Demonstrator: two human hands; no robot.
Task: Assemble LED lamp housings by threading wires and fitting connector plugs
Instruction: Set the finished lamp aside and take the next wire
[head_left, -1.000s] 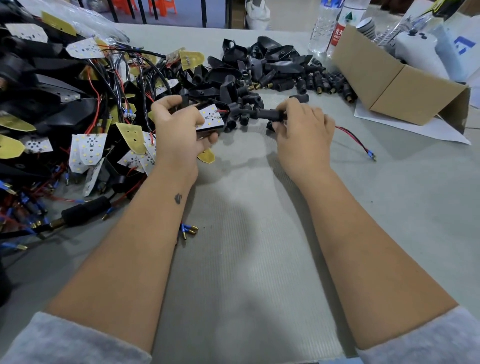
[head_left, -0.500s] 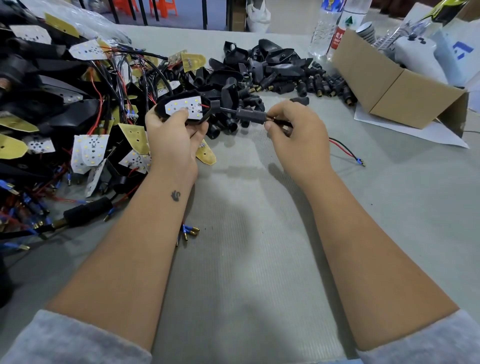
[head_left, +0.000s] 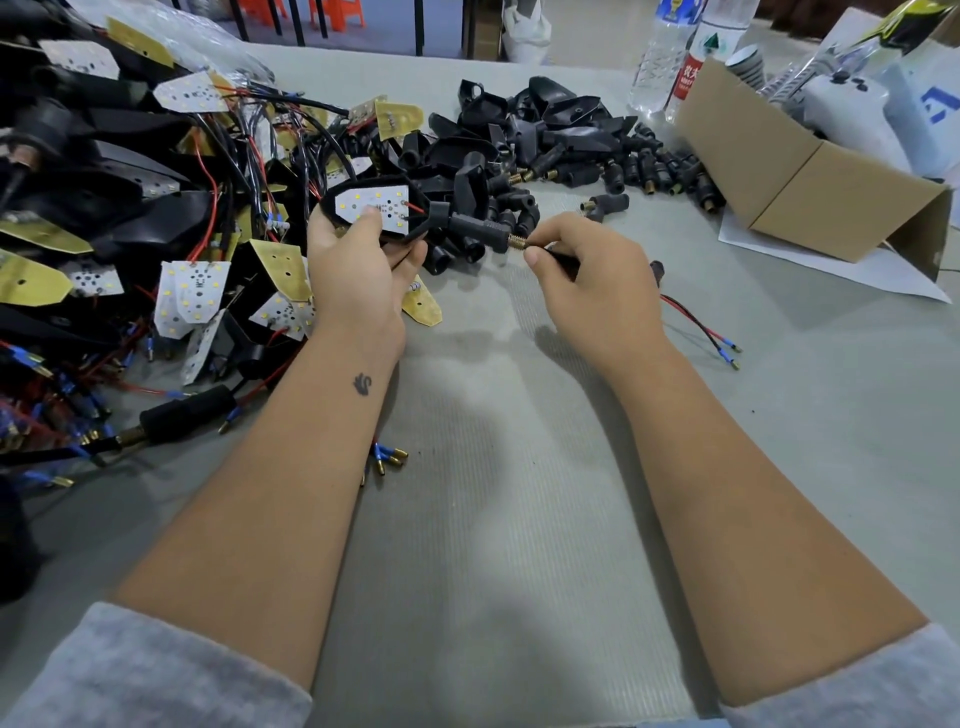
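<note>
The black lamp housing (head_left: 375, 210) is held face-up above the grey table (head_left: 493, 519), a white LED board (head_left: 371, 207) with yellow diodes seated inside it. To the housing's right a black connector plug (head_left: 475, 228) juts out, ending in a brass threaded tip (head_left: 515, 241). Red and black wires (head_left: 696, 325) trail right of the plug, their blue-sleeved terminals lying on the table.

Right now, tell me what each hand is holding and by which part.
The left hand grips the black lamp housing by its body, thumb on the LED board. The right hand pinches the wire just beyond the connector plug's brass threaded tip.
</note>
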